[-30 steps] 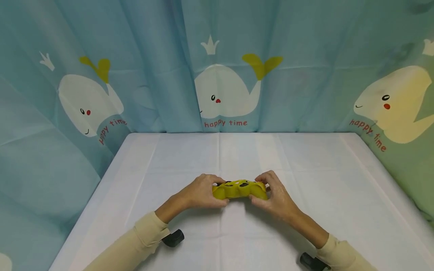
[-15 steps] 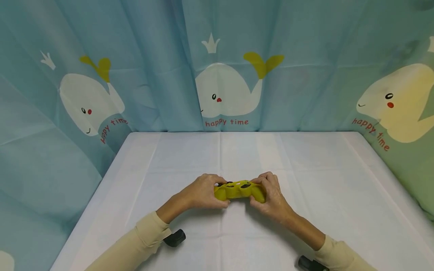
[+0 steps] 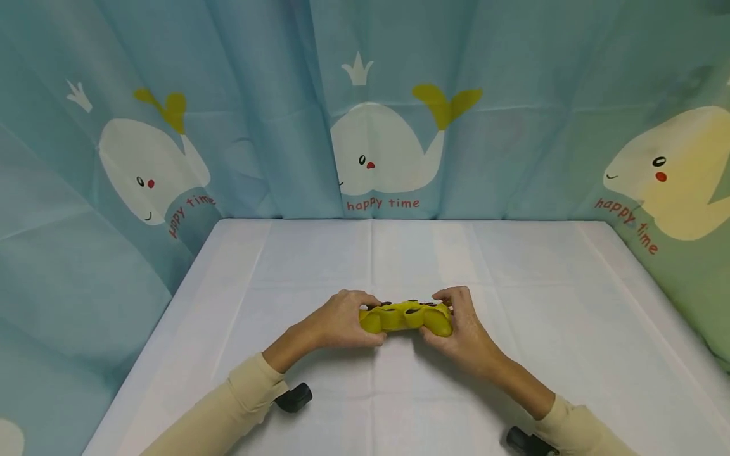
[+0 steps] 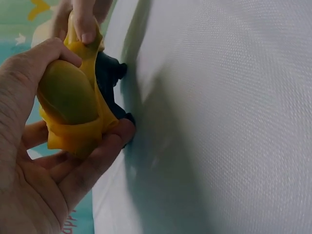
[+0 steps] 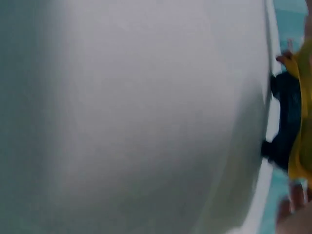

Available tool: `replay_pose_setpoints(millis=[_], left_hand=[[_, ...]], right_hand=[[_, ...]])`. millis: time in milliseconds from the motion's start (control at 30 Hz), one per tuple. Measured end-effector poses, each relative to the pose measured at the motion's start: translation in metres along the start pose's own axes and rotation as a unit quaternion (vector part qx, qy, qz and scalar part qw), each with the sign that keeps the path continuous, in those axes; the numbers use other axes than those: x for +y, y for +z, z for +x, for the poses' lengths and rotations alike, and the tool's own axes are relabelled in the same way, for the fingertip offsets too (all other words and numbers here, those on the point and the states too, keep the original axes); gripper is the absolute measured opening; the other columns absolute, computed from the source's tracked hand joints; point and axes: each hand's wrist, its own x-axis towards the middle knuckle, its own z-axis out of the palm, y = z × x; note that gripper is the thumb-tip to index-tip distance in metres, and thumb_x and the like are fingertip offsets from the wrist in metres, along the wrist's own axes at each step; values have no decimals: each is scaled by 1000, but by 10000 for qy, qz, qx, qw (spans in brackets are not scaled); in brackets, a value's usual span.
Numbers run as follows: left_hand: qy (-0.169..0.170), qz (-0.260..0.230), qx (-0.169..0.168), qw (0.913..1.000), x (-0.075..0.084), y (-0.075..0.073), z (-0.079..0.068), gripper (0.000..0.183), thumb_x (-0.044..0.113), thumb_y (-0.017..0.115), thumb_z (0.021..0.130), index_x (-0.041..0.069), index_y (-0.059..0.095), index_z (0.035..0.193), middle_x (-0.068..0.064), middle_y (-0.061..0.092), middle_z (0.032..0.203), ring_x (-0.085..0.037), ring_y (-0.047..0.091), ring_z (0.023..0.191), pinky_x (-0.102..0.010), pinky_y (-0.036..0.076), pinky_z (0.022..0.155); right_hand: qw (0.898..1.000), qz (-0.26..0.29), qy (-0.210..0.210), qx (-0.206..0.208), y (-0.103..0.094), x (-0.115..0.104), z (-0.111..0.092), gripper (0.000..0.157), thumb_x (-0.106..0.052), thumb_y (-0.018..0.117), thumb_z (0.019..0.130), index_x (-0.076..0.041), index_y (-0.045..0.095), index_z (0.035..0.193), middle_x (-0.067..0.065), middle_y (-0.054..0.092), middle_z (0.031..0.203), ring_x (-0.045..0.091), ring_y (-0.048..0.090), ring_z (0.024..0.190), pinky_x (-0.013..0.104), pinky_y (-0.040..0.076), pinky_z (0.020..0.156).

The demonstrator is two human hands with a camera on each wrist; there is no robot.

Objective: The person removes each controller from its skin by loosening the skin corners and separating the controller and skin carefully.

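A black game controller (image 4: 108, 78) sits in a stretchy yellow cover (image 3: 396, 318), raised over the white table. Its thumbsticks face the table side in the left wrist view, bare of the cover there. My left hand (image 3: 341, 323) grips the left handle end, thumb on the yellow bulge and fingers curled beneath the edge. At the other end, my right hand (image 3: 464, 326) holds the right handle, thumb at the near side and fingers along the far edge. The right wrist view cuts off much of the cover and shows only blurred fingertips (image 5: 295, 200).
A white cloth covers the table (image 3: 308, 253). Blue-green curtains (image 3: 274, 126) printed with whales hang behind it and at both sides. Black wrist mounts (image 3: 294, 398) sit below the cream sleeves (image 3: 245, 392).
My right hand moved inward on the cover with its fingers over the top, then back outward to the handle end. The left hand keeps its grip. The view shifts slightly.
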Motion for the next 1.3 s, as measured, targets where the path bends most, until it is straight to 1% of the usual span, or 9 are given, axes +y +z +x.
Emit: replay_pose_setpoints(millis=[100,200,300,433,567,667,1033,1200,1300], left_hand=[[-113,-50,38,9999,2,1,-2,54,42,81,78,13,72,122,2,69,116,-13,58,93,-33,49,78],[-483,-242,197,9983,1,4,-5,64,49,80,79,14,66,131,3,66,123,-13,58,94,-36,49,80],[-931,-1116,397,9886,1,6,-10,71,47,82,81,10,59,137,-5,66,124,-15,62,97,-39,51,82],[-1129,-2306,537,9650,2,7,-15,68,36,84,83,2,57,136,-16,61,129,-24,66,103,-39,55,81],[-1252,-2682,565,9535,1,5,-18,65,32,86,83,6,60,137,-14,52,140,-23,64,108,-37,55,83],[-1394,-2828,657,9467,-1,4,-20,61,26,89,80,8,63,133,-11,56,133,-23,66,105,-37,55,81],[-1087,-2680,350,9566,-11,7,-19,54,23,95,71,4,59,108,-7,67,95,-22,63,84,-31,48,66],[-937,-1905,597,9754,-9,11,-19,53,28,97,66,8,59,98,-5,60,93,-22,57,83,-34,51,66],[-910,-1938,797,9735,-6,11,-18,51,27,96,67,9,60,98,-5,59,93,-23,56,83,-34,51,68]], right_hand=[[9946,528,889,-86,-2,1,-1,57,-14,86,81,-4,52,125,7,53,117,22,55,100,31,52,81],[9833,891,1586,-17,-2,0,0,56,-18,87,81,-1,55,123,12,59,112,25,60,95,29,54,76],[9700,1206,2111,59,-3,-5,4,56,-20,86,81,3,55,121,15,60,110,25,60,93,27,52,76],[9562,1429,2554,-50,-5,-9,11,56,-18,83,81,6,51,119,16,59,107,25,57,90,28,50,75],[9511,1302,2779,-337,-7,-11,16,54,-16,80,78,3,49,117,14,56,105,24,53,89,31,46,76],[9501,1207,2822,-563,-6,-13,17,52,-14,78,75,0,46,114,12,53,103,25,51,87,34,43,77],[9554,1191,2654,-517,3,-18,5,49,-4,78,74,-1,46,110,13,52,100,25,51,84,35,44,73],[9585,1216,2536,-473,4,-19,1,52,-1,80,73,0,44,111,13,52,100,25,51,84,34,44,72],[9581,1372,2496,-298,3,-18,-2,55,-2,80,74,-2,41,113,14,52,105,25,51,89,32,45,75]])
